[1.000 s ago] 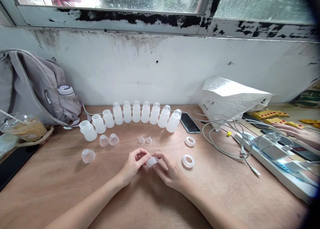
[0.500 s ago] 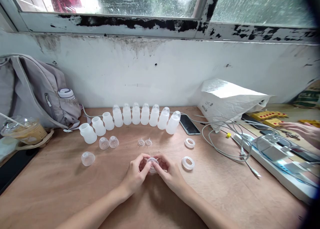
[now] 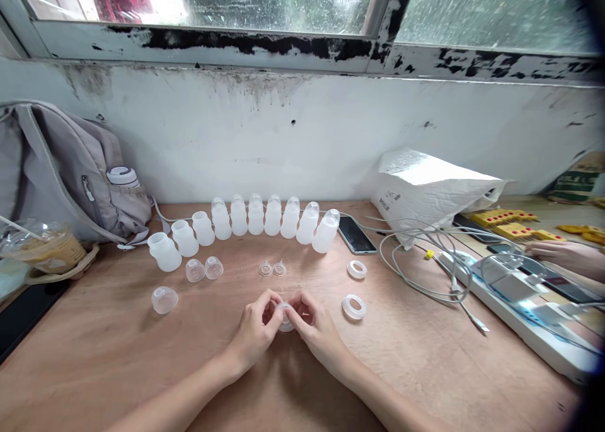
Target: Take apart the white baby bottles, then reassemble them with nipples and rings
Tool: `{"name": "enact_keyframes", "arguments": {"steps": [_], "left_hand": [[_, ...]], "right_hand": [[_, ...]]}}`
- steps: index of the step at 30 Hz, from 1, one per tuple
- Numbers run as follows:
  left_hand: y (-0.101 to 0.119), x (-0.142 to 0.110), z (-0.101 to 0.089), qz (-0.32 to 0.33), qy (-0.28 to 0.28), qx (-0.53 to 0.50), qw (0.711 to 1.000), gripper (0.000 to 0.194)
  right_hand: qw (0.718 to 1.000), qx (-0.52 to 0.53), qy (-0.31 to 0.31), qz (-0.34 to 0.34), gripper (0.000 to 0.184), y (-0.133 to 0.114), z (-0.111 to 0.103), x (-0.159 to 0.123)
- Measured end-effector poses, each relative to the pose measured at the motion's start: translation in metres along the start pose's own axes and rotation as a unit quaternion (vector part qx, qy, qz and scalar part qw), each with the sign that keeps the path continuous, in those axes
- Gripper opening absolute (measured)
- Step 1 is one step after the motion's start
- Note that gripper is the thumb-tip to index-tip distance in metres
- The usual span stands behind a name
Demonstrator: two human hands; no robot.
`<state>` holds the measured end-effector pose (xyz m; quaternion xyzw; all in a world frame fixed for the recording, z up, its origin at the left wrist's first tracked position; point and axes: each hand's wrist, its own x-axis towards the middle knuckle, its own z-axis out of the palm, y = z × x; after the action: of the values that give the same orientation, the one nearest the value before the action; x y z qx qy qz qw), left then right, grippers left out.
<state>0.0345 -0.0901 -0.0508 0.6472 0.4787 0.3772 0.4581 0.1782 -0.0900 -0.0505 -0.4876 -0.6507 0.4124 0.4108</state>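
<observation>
Near the front middle of the table, my left hand (image 3: 255, 324) and my right hand (image 3: 317, 326) pinch a translucent bottle collar ring (image 3: 285, 325) from both sides. Fingers partly cover it; a thin clear tip, perhaps of a nipple, shows just beyond. Two clear silicone nipples (image 3: 279, 269) lie farther back. To the right rest two loose collar rings (image 3: 354, 307). Three clear dome caps (image 3: 165, 300) are on the left. Behind them stand three open frosted baby bottles (image 3: 165, 253), and several capped bottles (image 3: 256, 216) continue the curved row.
A phone (image 3: 357, 235), looped white cables (image 3: 401, 265) and a power strip (image 3: 510, 312) occupy the right, beside a white bag (image 3: 425, 189). Another person's hand (image 3: 567, 255) is near yellow parts at far right. A backpack (image 3: 61, 174) and a drink cup (image 3: 47, 249) stand left.
My hands stay in the same place while the collar ring tilts slightly between my fingers. At far right, the other person's hand has moved down and its fingers have curled in.
</observation>
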Motion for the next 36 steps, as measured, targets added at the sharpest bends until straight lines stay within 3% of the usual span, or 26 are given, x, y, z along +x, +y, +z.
{"name": "enact_keyframes", "arguments": {"steps": [9,17,21,30,36], "left_hand": [[0.000,0.000,0.001,0.010,0.011,0.046,0.999,0.009],[0.002,-0.001,0.001,0.006,0.001,-0.070,0.998,0.026],[0.001,0.001,0.000,0.002,0.015,-0.061,0.998,0.025],[-0.002,0.001,-0.001,0.020,-0.014,-0.054,0.998,0.028],[-0.011,0.003,-0.001,0.011,-0.006,-0.078,0.997,0.030]], "right_hand": [[1.000,0.007,0.001,-0.001,0.020,0.004,0.005,-0.002],[0.987,0.150,0.023,0.045,0.019,0.005,0.001,0.004],[0.991,0.133,0.002,0.036,0.018,0.005,0.000,0.003],[0.993,0.110,0.008,0.043,0.020,0.012,0.001,0.003],[0.986,0.137,-0.031,0.086,0.028,0.014,-0.002,0.009]]}}
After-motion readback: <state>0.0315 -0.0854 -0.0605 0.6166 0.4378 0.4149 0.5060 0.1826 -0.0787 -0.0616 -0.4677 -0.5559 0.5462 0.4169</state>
